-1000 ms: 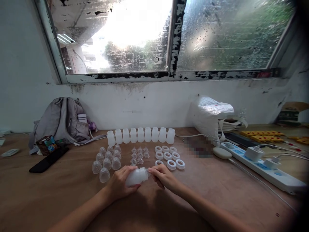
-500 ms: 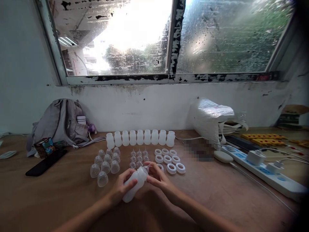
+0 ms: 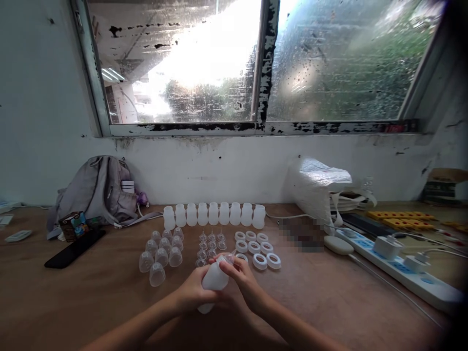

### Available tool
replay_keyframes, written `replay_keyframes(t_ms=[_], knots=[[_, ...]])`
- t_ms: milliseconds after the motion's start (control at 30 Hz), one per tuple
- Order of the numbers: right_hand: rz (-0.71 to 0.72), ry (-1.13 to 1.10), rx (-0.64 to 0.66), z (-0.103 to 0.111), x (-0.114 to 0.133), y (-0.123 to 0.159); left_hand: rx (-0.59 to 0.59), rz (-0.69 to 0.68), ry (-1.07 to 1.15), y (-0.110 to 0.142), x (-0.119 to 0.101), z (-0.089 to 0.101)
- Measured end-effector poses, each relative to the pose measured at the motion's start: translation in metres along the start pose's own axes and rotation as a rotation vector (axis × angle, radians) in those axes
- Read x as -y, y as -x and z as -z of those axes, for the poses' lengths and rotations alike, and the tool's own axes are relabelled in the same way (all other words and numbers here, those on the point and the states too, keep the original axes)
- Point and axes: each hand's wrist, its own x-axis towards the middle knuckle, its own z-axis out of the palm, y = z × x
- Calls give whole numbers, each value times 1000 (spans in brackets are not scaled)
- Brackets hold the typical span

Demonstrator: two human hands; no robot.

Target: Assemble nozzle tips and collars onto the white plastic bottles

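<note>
My left hand (image 3: 193,294) wraps its fingers round a frosted bottle (image 3: 215,279), lower centre of the frame.
My right hand (image 3: 248,282) curls its fingers closely over the mouth end; both forearms angle in from the bottom edge. The bottle tilts, its long axis running from base at lower left to mouth at upper right. Beyond, domed caps (image 3: 157,275) and white rings (image 3: 260,268) sit on the table (image 3: 329,292).

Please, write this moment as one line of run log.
left hand: holds white bottle | right hand: fingers at bottle's upper end | nearby: row of white bottles, clear domes, clear nipples, white rings
</note>
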Motion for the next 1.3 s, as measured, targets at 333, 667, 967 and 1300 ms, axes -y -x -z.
replay_keyframes(t_ms=[333,667,967,1300], knots=[[-173,-189,62,9,12,0,226,399,571,-4,-8,-16],[-68,-201,-36,15,15,-3,97,187,222,-20,-15,-25],[31,-125,-56,15,14,-4,-107,-98,-191,-24,2,-27],[-22,-122,-81,3,4,4,-295,-87,397,-20,-7,-28]])
